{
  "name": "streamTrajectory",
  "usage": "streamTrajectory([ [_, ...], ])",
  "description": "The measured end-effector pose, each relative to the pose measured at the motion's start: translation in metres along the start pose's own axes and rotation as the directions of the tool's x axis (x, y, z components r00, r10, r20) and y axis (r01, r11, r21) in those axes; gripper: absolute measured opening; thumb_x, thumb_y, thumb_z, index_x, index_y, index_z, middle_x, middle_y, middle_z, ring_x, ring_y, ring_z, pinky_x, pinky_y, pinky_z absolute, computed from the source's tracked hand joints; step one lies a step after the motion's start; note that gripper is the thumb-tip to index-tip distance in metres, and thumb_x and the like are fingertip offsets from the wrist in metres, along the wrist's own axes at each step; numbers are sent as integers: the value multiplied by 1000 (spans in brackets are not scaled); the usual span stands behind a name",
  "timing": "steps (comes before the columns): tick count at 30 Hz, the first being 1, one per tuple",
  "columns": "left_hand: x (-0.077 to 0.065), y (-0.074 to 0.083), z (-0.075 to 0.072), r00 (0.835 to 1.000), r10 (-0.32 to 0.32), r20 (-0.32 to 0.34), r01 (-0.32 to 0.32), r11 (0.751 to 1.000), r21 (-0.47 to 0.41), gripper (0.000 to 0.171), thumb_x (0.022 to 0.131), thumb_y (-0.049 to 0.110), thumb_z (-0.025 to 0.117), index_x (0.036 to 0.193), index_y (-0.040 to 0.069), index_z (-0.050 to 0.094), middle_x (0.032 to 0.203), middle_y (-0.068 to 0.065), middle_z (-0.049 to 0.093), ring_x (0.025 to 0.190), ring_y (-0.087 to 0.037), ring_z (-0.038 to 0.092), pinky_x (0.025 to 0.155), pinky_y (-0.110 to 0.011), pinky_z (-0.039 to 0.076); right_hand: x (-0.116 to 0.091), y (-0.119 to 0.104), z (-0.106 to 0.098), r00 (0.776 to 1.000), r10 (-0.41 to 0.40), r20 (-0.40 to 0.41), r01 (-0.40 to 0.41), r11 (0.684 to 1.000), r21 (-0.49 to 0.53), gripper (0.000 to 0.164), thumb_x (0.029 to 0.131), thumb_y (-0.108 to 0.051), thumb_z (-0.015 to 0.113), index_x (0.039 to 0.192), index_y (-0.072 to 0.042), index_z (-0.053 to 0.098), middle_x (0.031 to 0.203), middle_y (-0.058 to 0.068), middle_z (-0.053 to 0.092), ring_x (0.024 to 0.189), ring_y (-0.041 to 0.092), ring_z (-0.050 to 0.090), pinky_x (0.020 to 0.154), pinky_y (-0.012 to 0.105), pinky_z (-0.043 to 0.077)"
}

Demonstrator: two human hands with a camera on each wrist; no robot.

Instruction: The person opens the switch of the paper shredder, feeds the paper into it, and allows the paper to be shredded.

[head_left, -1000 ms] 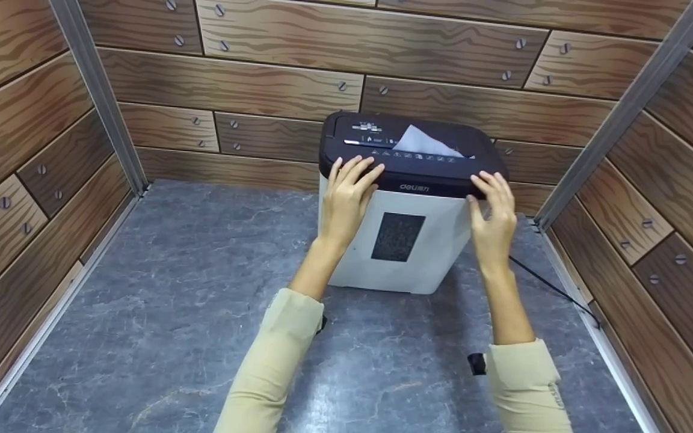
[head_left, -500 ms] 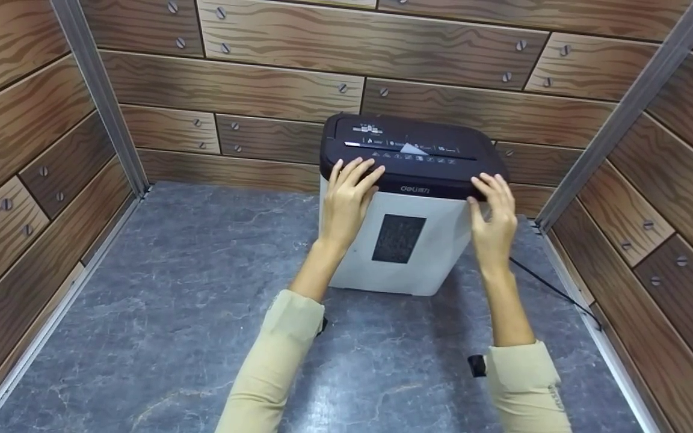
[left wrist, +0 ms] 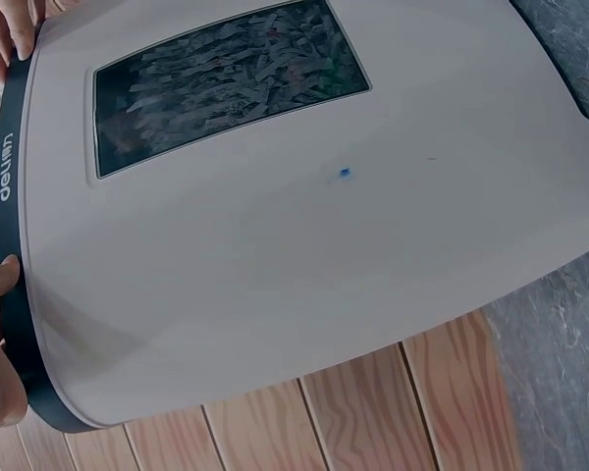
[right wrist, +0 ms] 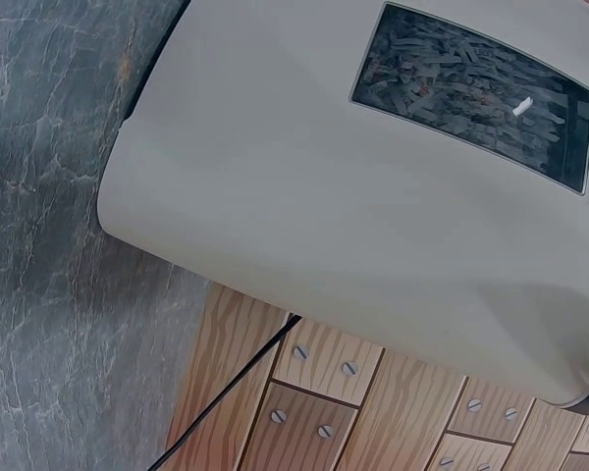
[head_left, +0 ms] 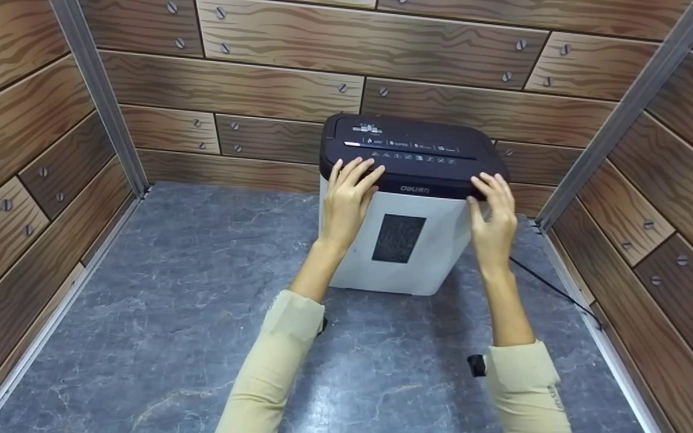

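Note:
A paper shredder (head_left: 437, 240) with a white body and black top stands on the floor, "deli" printed on its front band. No paper shows in its feed slot (head_left: 461, 157). Shredded strips fill the dark window (left wrist: 236, 88) in the left wrist view. My left hand (head_left: 346, 207) holds the left front edge of the black top, fingertips over the upper side and thumb against the front band. At the right front corner my right hand (head_left: 495, 210) grips the same edge, fingers on top and thumb in front. The right wrist view shows a small white piece (right wrist: 523, 106) at the window.
A black cord (head_left: 554, 288) runs from behind the shredder along the floor to the right. The grey marbled floor (head_left: 202, 288) is bounded by wood-patterned walls (head_left: 232, 78) at the back and both sides, with metal posts (head_left: 103, 96) in the corners.
The white paper sheet in the slot has sunk down, first to a small tip, and is now out of sight. Both hands and the shredder have stayed in place.

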State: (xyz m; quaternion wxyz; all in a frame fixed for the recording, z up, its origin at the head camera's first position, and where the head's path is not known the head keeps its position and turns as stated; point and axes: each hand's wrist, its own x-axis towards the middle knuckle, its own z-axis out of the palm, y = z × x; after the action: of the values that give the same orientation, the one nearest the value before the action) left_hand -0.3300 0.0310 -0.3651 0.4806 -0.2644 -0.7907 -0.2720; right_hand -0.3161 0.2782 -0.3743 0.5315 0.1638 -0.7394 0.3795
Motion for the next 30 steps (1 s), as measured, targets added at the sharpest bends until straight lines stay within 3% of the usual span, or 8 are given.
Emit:
streamTrajectory([
  [30, 2, 1, -2, 1000, 2, -1, -2, 1000, -6, 28, 85, 14, 64, 112, 12, 67, 119, -6, 60, 117, -22, 47, 109, -35, 17, 1, -3, -1, 1000, 9, -8, -9, 1000, 5, 28, 78, 9, 66, 104, -2, 68, 114, 8, 62, 121, 26, 43, 105, 33, 26],
])
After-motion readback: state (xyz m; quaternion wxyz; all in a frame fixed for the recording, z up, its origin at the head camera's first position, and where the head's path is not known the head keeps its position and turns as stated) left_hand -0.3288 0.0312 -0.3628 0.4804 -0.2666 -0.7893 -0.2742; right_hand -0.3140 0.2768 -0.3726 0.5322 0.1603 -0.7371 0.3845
